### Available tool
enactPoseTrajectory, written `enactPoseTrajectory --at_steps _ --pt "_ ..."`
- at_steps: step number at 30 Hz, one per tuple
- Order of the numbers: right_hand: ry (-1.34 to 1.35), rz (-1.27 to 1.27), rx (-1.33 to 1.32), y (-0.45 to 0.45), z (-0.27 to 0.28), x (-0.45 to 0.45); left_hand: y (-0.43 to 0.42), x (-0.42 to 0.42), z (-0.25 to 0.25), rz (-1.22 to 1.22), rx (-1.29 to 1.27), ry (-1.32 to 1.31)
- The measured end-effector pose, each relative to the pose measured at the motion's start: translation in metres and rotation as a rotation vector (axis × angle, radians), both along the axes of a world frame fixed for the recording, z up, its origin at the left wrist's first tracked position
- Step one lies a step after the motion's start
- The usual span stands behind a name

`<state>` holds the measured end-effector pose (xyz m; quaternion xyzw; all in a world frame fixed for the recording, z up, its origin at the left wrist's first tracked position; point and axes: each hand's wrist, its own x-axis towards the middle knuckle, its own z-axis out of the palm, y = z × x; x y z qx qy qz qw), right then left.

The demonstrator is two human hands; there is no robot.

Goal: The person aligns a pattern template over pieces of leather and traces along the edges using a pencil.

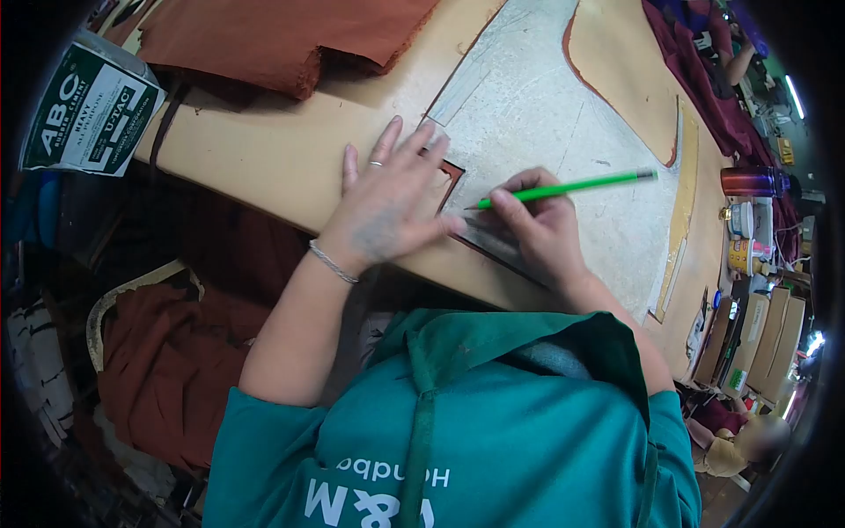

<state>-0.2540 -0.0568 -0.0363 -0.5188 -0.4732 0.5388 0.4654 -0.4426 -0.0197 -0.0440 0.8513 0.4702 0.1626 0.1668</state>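
A large grey-white pattern sheet (598,167) with worn pencil marks lies on the tan table (238,158), over reddish-brown material that shows along its edges. My left hand (387,198) lies spread at the sheet's left edge, beside a small dark-edged notch, with a ring and a bracelet on it. In my right hand (541,220) is a green pencil (581,186), its tip pointing left onto the sheet near my left thumb. My right fingers are wrapped round the pencil close to its tip.
Reddish-brown material (264,44) lies at the back left, near an ABC rubber cement can (92,110). Brown cloth (167,370) hangs below the table at left. At right stand a dark tumbler (753,181), small containers and cardboard boxes (766,339). Another person (726,440) is at lower right.
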Motion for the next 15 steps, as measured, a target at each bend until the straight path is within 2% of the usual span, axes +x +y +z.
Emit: enactPoseTrajectory --at_steps 4,5,8,10,14,15 --pt "-0.149 -0.032 0.132 -0.021 -0.008 -0.008 0.022 -0.010 -0.002 0.017 0.036 -0.528" --pt "-0.198 -0.039 0.173 -0.022 -0.008 -0.013 0.024 -0.008 -0.001 -0.035 0.070 -0.442" --pt "-0.061 -0.047 0.179 -0.025 -0.020 -0.023 0.022 0.000 -0.002 -0.108 0.124 -0.156" --pt "-0.225 -0.022 0.276 -0.023 -0.022 -0.024 0.018 0.006 -0.007 -0.071 0.084 0.066" --pt "-0.449 0.013 0.423 -0.029 -0.014 -0.017 0.022 0.007 -0.003 -0.079 -0.061 0.113" --pt "-0.359 -0.007 0.374 -0.034 -0.013 -0.013 0.022 0.007 -0.001 -0.079 -0.055 0.128"
